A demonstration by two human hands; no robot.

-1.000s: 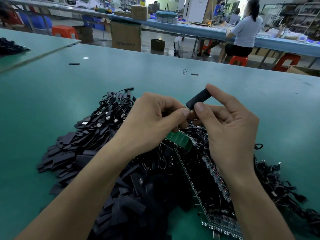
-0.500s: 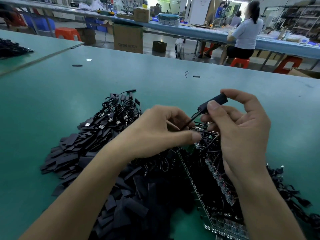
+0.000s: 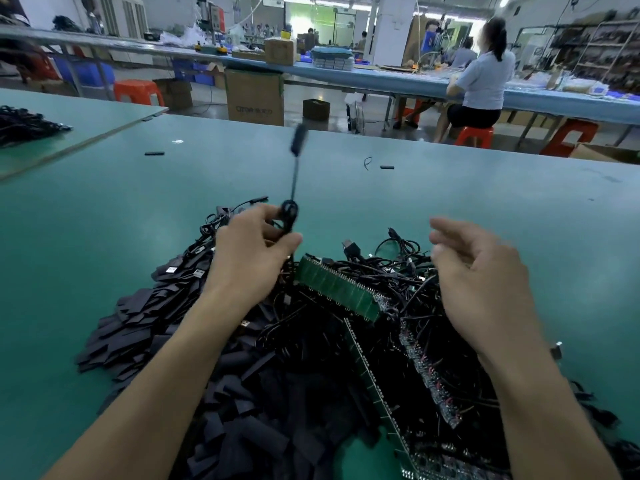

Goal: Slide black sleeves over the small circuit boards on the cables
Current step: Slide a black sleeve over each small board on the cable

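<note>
My left hand (image 3: 251, 252) pinches a coiled black cable (image 3: 289, 213). Its free end sticks up and away, blurred by motion, with a black sleeve (image 3: 300, 138) on its tip. My right hand (image 3: 474, 271) hovers over the cable heap with loosely curled fingers and holds nothing. Below my hands lies a heap of black cables (image 3: 388, 268) joined to green circuit board strips (image 3: 341, 289). A pile of loose flat black sleeves (image 3: 138, 323) spreads to the left and toward me.
The green table (image 3: 485, 202) carries a few stray black sleeves (image 3: 154, 153) and a short wire (image 3: 367, 163) further back. A second green table (image 3: 86, 112) stands at the left. Beyond are cardboard boxes, red stools and a seated person (image 3: 483, 81) at a long bench.
My right hand has let go of the sleeved cable end and drawn back to the right. My left hand has swung the cable up and to the left.
</note>
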